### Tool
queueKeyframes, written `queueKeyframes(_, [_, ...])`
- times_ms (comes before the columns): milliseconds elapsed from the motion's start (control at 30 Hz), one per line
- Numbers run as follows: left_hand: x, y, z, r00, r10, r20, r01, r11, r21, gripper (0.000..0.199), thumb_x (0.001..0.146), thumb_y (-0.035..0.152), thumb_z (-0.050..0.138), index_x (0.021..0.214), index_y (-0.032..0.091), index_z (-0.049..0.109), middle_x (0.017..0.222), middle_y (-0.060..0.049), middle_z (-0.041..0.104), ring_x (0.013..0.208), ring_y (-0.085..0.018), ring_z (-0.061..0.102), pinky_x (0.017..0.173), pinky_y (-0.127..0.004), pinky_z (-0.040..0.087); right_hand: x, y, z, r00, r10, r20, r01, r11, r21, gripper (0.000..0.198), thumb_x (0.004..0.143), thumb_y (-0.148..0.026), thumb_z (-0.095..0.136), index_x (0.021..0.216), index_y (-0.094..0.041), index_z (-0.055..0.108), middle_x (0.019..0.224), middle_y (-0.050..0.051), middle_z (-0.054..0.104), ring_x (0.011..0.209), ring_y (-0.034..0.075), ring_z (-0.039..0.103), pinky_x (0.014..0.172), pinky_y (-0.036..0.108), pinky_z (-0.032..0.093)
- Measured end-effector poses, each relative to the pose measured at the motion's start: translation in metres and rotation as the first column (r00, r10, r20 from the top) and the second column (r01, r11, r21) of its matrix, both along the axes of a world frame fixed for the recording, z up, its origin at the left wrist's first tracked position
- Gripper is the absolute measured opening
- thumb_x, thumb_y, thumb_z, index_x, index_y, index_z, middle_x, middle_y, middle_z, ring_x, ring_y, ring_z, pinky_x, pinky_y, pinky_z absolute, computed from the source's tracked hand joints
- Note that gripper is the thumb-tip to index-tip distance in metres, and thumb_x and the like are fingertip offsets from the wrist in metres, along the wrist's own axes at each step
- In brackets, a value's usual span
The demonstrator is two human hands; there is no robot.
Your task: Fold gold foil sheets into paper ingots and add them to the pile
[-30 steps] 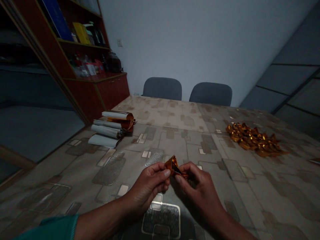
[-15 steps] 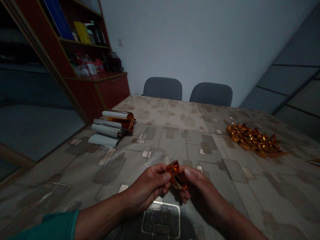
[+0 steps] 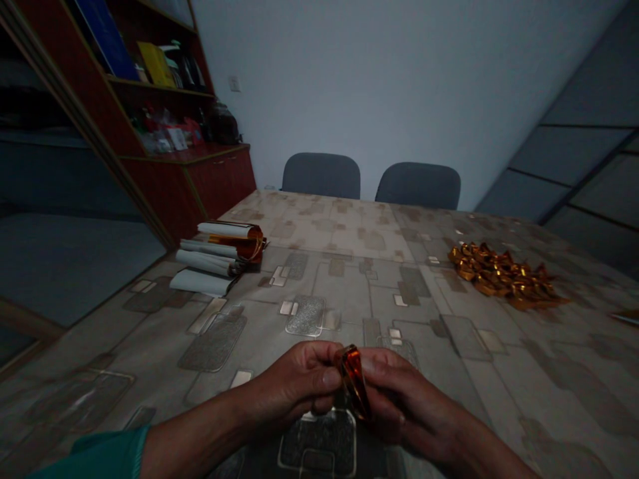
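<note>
Between my two hands is a piece of folded shiny gold foil paper (image 3: 355, 380), held just above the near part of the table. My left hand (image 3: 305, 380) pinches its left side with thumb and fingers. On the other side, my right hand (image 3: 394, 392) presses against the foil with its thumb on top and fingers curled below. Part of the foil is hidden behind the fingers. A cluster of folded gold foil pieces (image 3: 504, 276) lies on the table to the right. At the left lies a stack of curled foil sheets (image 3: 207, 281) with pale backs.
A patterned cloth covers the table (image 3: 344, 279). Two grey chairs (image 3: 321, 175) stand at its far edge, before a pale wall. A red-brown cabinet (image 3: 222, 176) with loaded shelves rises at the back left. Something flat (image 3: 626, 318) lies at the right edge.
Both hands have come down slightly and closer together. The foil piece has gone from an opened-out, loose shape to a narrower, flatter one, and my right fingers have closed in on it.
</note>
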State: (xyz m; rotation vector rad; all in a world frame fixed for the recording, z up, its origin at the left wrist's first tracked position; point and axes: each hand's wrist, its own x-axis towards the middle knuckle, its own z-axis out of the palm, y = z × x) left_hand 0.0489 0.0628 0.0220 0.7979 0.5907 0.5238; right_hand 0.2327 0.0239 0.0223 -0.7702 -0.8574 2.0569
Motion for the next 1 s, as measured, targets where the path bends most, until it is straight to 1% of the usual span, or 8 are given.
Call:
queueKeyframes(133, [-0.001,0.001,0.005,0.997,-0.037,0.068,0.040,0.999,-0.037,0.042,0.063,0.047,0.090,0.083,0.016,0.071,0.076,-0.003,0.062,0.069,-0.015,0.057,0.067,-0.026,0.042,0.000,-0.001,-0.001,1.000,-0.016,-0.023,0.016,1.000,-0.005,0.031,0.087,-0.046,0.070,0.083,-0.015,0.065,0.038,-0.012,0.039,0.035,0.006,0.021,0.038,0.019,0.019])
queueKeyframes(233, [-0.002,0.003,0.003,0.996,-0.027,0.079,0.031,0.998,-0.051,0.040,0.065,0.044,0.089,0.085,0.015,0.070,0.076,-0.002,0.062,0.070,-0.013,0.056,0.067,-0.025,0.041,0.001,-0.001,-0.002,0.999,-0.020,-0.028,0.019,1.000,-0.007,0.028,0.088,-0.043,0.070,0.089,-0.015,0.067,0.038,-0.012,0.040,0.035,0.006,0.020,0.039,0.019,0.019])
queueKeyframes(400, [-0.001,0.002,-0.004,0.994,-0.070,0.084,0.074,0.996,-0.046,0.046,0.067,0.048,0.087,0.094,0.016,0.068,0.077,-0.001,0.060,0.070,-0.014,0.056,0.068,-0.026,0.041,0.003,0.001,-0.006,0.998,0.005,-0.064,-0.005,1.000,-0.008,0.026,0.088,-0.037,0.072,0.097,-0.013,0.068,0.038,-0.012,0.043,0.033,0.005,0.021,0.037,0.018,0.021])
queueKeyframes(500, [-0.003,0.003,-0.005,0.993,-0.073,0.088,0.077,0.996,-0.044,0.045,0.069,0.048,0.086,0.094,0.016,0.066,0.076,0.000,0.057,0.069,-0.012,0.053,0.069,-0.026,0.040,0.002,0.002,-0.007,0.996,-0.012,-0.085,0.012,1.000,0.000,0.026,0.089,-0.037,0.072,0.094,-0.012,0.069,0.037,-0.012,0.043,0.033,0.005,0.022,0.038,0.018,0.023])
queueKeyframes(700, [-0.003,0.005,-0.008,0.995,-0.050,0.087,0.053,0.998,-0.038,0.045,0.069,0.048,0.086,0.092,0.015,0.066,0.075,0.001,0.053,0.064,-0.010,0.046,0.061,-0.023,0.034,0.000,0.001,-0.006,0.993,-0.030,-0.116,0.032,0.999,0.010,0.029,0.094,-0.041,0.065,0.088,-0.013,0.068,0.035,-0.012,0.039,0.031,0.006,0.021,0.034,0.017,0.023])
queueKeyframes(767, [-0.002,0.004,-0.010,0.993,-0.075,0.094,0.078,0.996,-0.032,0.045,0.071,0.047,0.085,0.095,0.014,0.066,0.076,0.000,0.054,0.064,-0.010,0.047,0.062,-0.022,0.034,0.001,0.000,-0.006,0.994,-0.037,-0.106,0.037,0.999,-0.009,0.029,0.093,-0.041,0.066,0.083,-0.014,0.066,0.037,-0.012,0.039,0.030,0.005,0.022,0.033,0.016,0.023])
queueKeyframes(867, [-0.001,0.003,-0.011,0.986,-0.126,0.112,0.130,0.991,-0.032,0.044,0.073,0.046,0.084,0.097,0.012,0.067,0.079,-0.003,0.057,0.066,-0.011,0.049,0.062,-0.023,0.035,0.002,0.000,-0.005,0.995,0.002,-0.095,-0.005,1.000,-0.029,0.029,0.092,-0.040,0.067,0.077,-0.015,0.062,0.037,-0.012,0.040,0.030,0.004,0.022,0.032,0.015,0.023])
queueKeyframes(1000, [-0.001,0.001,-0.007,0.984,-0.095,0.150,0.109,0.990,-0.088,0.039,0.073,0.041,0.083,0.097,0.014,0.068,0.079,-0.003,0.059,0.072,-0.014,0.055,0.071,-0.026,0.042,0.000,0.001,-0.003,0.992,-0.018,-0.124,0.012,0.999,-0.044,0.026,0.090,-0.039,0.070,0.087,-0.014,0.065,0.038,-0.012,0.042,0.030,0.003,0.023,0.032,0.013,0.026])
